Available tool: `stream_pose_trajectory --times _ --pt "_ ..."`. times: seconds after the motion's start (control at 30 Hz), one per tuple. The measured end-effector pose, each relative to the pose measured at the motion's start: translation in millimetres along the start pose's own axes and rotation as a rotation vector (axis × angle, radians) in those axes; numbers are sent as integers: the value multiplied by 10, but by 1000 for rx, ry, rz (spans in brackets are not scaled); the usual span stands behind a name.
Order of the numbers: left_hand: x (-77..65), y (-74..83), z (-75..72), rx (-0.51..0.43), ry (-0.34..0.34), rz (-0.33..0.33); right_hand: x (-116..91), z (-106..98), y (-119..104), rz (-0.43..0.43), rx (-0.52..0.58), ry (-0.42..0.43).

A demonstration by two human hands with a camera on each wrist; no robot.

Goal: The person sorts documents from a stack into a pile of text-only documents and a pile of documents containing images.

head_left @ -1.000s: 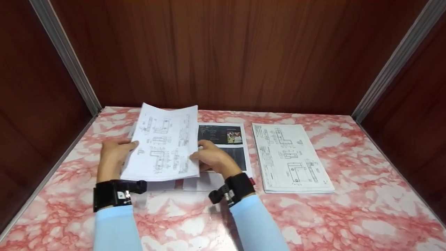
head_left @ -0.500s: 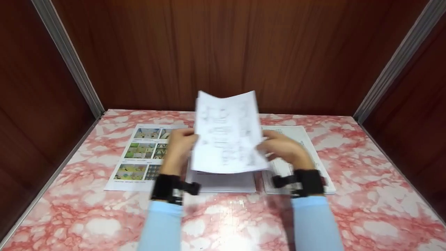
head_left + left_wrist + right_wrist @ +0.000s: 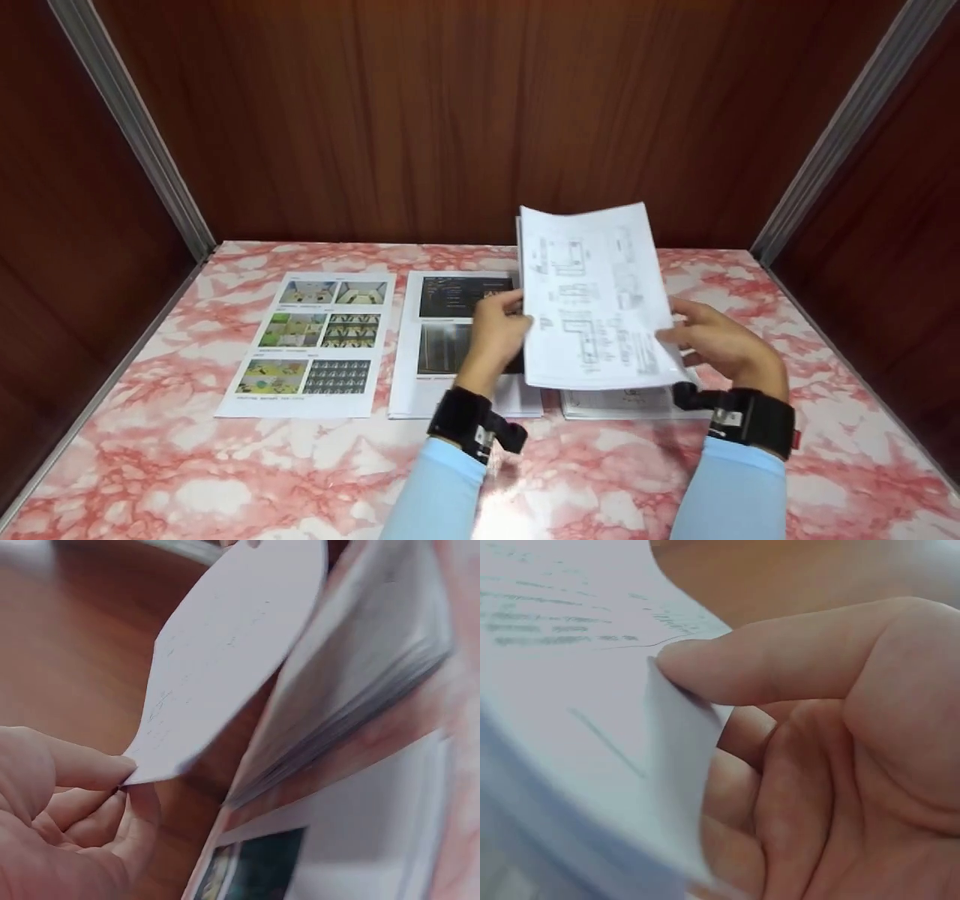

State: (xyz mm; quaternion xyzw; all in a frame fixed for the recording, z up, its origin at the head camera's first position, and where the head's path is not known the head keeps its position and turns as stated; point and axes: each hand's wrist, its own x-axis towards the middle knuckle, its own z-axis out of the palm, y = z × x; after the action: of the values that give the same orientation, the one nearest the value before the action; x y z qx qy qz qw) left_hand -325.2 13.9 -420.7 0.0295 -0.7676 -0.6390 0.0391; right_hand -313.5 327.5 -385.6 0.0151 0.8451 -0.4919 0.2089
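White paper sheets printed with line drawings hang tilted in the air between both hands, above the right-hand stack of drawings. My left hand pinches their left edge between thumb and fingers; the left wrist view shows this grip on the paper too. On the opposite edge my right hand pinches with the thumb on top and fingers beneath, as the right wrist view shows on the sheet. Most of the stack below is hidden by the held paper. How many sheets are held I cannot tell.
A middle stack with dark printed pictures lies left of the held paper. Farther left is a sheet with several colour pictures. All lie on a red-and-white marbled table, with a brown wood-grain panel behind.
Both hands have carried the held paper rightward, from over the left sheet, past the middle stack, to above the right stack. The left sheet and much of the middle stack are now uncovered.
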Motion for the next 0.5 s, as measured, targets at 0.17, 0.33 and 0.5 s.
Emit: stream_pose_trajectory --times 0.17,0.33,0.5 --pt "-66 -32 199 -21 -61 23 -18 -109 230 13 61 -8" --pt "-122 -97 339 11 -99 54 -25 -176 416 25 59 0" --pt "-151 -174 438 65 -145 84 -42 -240 550 66 67 10"
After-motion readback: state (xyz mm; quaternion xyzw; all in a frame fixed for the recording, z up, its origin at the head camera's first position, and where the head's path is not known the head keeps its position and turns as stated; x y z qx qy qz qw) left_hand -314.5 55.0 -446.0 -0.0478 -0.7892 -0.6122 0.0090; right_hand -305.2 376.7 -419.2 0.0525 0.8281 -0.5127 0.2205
